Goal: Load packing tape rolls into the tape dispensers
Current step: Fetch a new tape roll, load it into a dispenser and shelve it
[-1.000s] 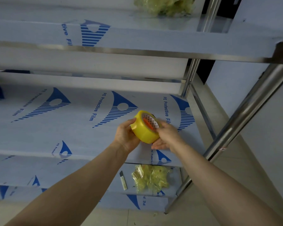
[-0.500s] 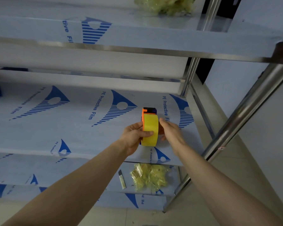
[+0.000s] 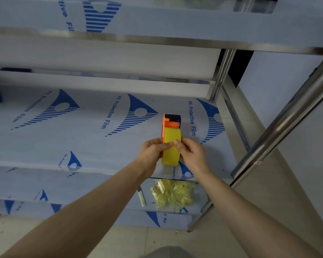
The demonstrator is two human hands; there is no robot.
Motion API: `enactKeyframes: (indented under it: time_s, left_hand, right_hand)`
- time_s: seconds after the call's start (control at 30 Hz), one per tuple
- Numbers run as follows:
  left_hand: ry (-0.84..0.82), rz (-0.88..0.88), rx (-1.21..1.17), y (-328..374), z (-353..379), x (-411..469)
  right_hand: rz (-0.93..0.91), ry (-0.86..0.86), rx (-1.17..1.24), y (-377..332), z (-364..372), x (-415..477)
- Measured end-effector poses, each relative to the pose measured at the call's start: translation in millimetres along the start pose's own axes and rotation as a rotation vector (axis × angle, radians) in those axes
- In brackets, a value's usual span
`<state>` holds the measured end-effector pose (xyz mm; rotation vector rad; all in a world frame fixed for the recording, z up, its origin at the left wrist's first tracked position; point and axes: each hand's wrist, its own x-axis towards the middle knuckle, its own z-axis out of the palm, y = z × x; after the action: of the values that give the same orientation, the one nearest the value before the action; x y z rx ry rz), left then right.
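Three tiers of a stainless steel rack (image 3: 108, 58) show here, each flat deck skinned in pale protective film (image 3: 45, 138) printed with blue striped triangles and the words "PE Protective Film". Over the middle shelf (image 3: 93, 157), near its front right corner, two bare forearms reach in.

The left hand (image 3: 151, 152) wraps the work from the left, its fingers curled round it and its thumb laid across the tape's outer face. Between the hands stands one tape roll (image 3: 171, 151), bright yellow, smooth and glossy, seen edge-on as a broad band. It sits in one tape dispenser (image 3: 168, 124), a hard orange plastic frame with a dark block at its far end. Whether they rest on the film or are held just above it, I cannot tell. The right hand (image 3: 192, 155) comes in from the other side, thumb and forefinger pinching at the yellow face.

On the bottom shelf lie one slim utility knife (image 3: 142, 197) and, just right of it, one crumpled bag of yellowish clear plastic (image 3: 172, 194). Two round polished posts (image 3: 287, 118) rise at the right.
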<state>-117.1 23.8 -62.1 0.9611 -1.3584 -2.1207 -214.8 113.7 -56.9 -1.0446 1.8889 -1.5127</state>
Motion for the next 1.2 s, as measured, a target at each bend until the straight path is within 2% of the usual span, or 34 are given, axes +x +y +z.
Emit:
enactKeyframes:
  time_s: [0.13,0.23,0.3,0.37,0.43,0.53,0.57,0.63,0.73,0.9,1.07,1.2]
  left_hand:
    - [0.083,-0.026,-0.056,3.6,4.5,1.7]
    - [0.061,-0.027,-0.055,2.5,2.2,2.4]
    - [0.008,-0.006,-0.056,0.2,0.4,-0.2]
    - [-0.054,-0.025,-0.087,0.5,-1.2,-3.6]
    - [-0.151,-0.044,-0.138,2.6,-1.3,-6.4]
    - [-0.228,-0.062,-0.19,6.6,0.4,-6.9]
    - [-0.24,-0.057,-0.212,7.7,0.6,-6.6]
    - [-0.248,-0.055,-0.246,10.9,0.0,-7.0]
    - [-0.242,-0.052,-0.268,15.6,-3.9,-8.7]
    - [-0.224,-0.009,-0.1,15.0,0.7,-9.2]
    - [-0.233,0.027,-0.055,7.6,0.9,-11.7]
    - [-0.108,0.02,-0.005,-2.0,0.4,-10.8]
  right_hand:
    - [-0.001,-0.066,0.087,6.3,1.3,-5.1]
    - [0.099,-0.071,0.17,9.2,1.7,-10.8]
    - [0.174,0.015,0.251,7.9,-4.6,-6.7]
    - [0.24,0.199,0.268,9.3,-12.8,12.1]
    - [0.367,0.28,0.292,4.4,-19.4,30.0]
    - [0.63,0.141,0.54,-3.1,-21.1,39.4]
    - [0.668,0.075,0.611,-5.4,-20.8,37.9]
    - [0.649,0.001,0.676,-5.5,-18.4,37.5]
    - [0.602,-0.008,0.641,-3.7,-15.1,38.6]
    - [0.548,-0.059,0.523,-2.3,-11.9,37.8]
    - [0.47,-0.185,0.576,-12.0,-17.3,28.1]
    - [0.343,-0.01,0.279,-11.0,-6.4,25.2]
